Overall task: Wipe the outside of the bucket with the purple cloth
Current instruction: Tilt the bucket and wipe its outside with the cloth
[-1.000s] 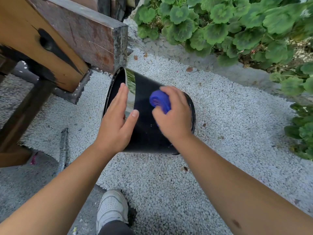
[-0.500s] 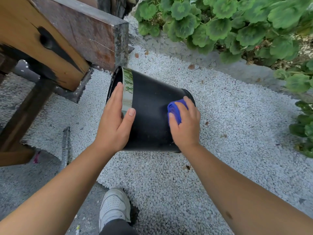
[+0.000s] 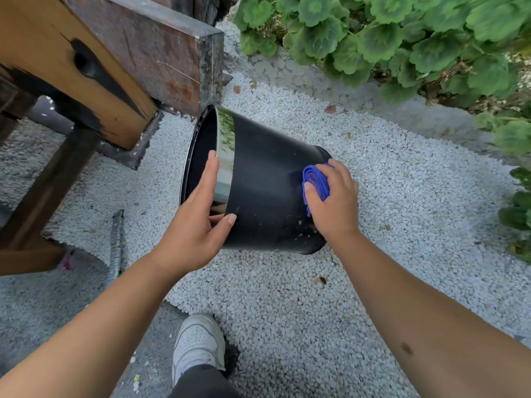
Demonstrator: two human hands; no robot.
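**Inspector A:** Left side first?

**Inspector B:** A heavy brown wooden beam structure (image 3: 94,67) is standing at far left. Just right of it, the glossy black plastic bucket (image 3: 264,193) is lying tilted on the white gravel ground (image 3: 287,297), mouth facing left.

**Inspector A:** The hands?

**Inspector B:** The left hand (image 3: 195,228) is bracing the rim, fingers together and flat, thumb spread. The right hand (image 3: 334,205) is pressing the folded purple cloth (image 3: 316,182) against the wall near the base, fingers clamped on it.

**Inspector A:** Far right?

**Inspector B:** Green round-leaved plants (image 3: 402,38) are bordering the gravel.

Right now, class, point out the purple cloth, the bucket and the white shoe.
purple cloth (image 3: 315,180), head view, its folded edge.
bucket (image 3: 264,185), head view, black side wall.
white shoe (image 3: 198,341), head view, its toe top.
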